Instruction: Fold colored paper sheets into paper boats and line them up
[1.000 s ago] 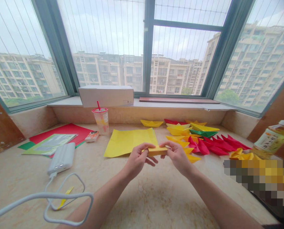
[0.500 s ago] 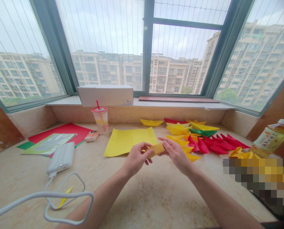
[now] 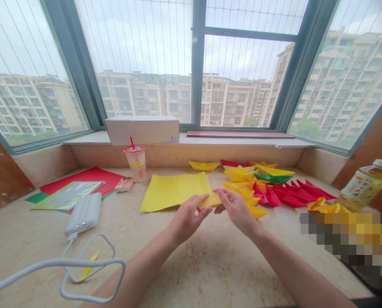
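Between my two hands is a small folded piece of yellow paper [image 3: 210, 201], held above the counter. My left hand [image 3: 190, 217] grips its left end, thumb below and fingers along the top. Its right end is pinched by my right hand [image 3: 234, 209], whose fingers partly hide it. Just behind lies a flat stack of yellow paper sheets [image 3: 171, 190]. Folded yellow paper boats [image 3: 240, 174] stand to the right, along with a green paper boat [image 3: 275, 178] and several pointed red paper shapes [image 3: 293, 194].
On the left are a white power bank [image 3: 84, 214] with a looped white cable [image 3: 94, 262], red paper [image 3: 96, 173] and a small orange-and-white packet [image 3: 124, 184]. A plastic cup [image 3: 136, 164] with a straw stands behind. A drink bottle [image 3: 365, 184] is at the right.
The folded yellow paper has turned flatter and less of it shows. My left hand has shifted its grip, its thumb moving lower; my right fingers have curled in more.
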`<action>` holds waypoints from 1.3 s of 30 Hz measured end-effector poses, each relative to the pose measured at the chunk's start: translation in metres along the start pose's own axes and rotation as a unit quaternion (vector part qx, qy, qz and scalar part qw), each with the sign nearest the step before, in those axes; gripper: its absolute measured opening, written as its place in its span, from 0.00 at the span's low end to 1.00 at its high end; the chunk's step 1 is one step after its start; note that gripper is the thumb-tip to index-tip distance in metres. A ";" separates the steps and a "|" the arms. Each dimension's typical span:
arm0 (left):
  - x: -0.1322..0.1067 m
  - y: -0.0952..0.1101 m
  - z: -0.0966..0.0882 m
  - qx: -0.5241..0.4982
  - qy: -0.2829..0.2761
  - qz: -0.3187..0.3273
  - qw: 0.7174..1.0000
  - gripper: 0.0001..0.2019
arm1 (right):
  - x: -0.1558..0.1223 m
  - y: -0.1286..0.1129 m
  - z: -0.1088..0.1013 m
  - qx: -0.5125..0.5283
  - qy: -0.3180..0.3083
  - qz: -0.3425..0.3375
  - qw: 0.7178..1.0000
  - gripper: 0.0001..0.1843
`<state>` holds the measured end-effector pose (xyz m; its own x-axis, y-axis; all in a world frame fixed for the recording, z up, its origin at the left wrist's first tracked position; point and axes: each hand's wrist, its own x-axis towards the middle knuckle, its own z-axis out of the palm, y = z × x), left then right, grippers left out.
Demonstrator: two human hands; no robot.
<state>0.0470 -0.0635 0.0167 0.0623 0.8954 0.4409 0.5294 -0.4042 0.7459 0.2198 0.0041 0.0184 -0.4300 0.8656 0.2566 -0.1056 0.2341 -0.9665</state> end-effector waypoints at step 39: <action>0.006 0.002 0.000 -0.280 -0.002 -0.178 0.943 0.27 | -0.006 0.007 0.002 -0.221 -0.004 -0.120 0.968 0.15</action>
<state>0.0483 -0.0587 0.0213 -0.0320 0.9931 0.1127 -0.0131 -0.1131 0.9935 0.2197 -0.0008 0.0103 -0.4482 0.7593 0.4719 0.1887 0.5963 -0.7803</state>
